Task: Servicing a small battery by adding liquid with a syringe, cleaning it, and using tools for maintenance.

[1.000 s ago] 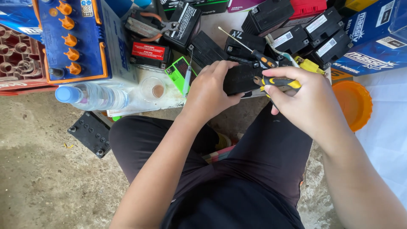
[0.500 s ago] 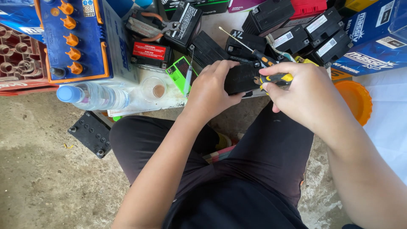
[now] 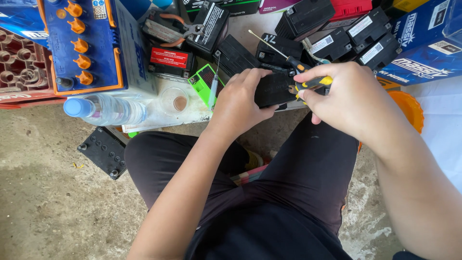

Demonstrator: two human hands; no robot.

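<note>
At the far left we see a red crate (image 3: 17, 67) cut off by the frame edge, and beside it a large blue battery (image 3: 84, 45) with orange caps, its top also cut off. A clear water bottle (image 3: 106, 109) lies on its side on the floor in front of it. A small black lid (image 3: 103, 151) lies partly under our left thigh. Our left hand (image 3: 240, 103) is closed over the near left end of a small black battery (image 3: 275, 89), hiding much of its top; we cannot make out the terminals. Compared with half a second ago, both hands and the battery sit where they were, with the right knuckles turned slightly further over the handle. Our right hand (image 3: 346, 98) is closed around a yellow-and-black screwdriver (image 3: 308, 83), whose tip, at the battery's right end, is hidden behind the fingers. An orange bowl (image 3: 409, 108) shows only partly behind the right wrist.
</note>
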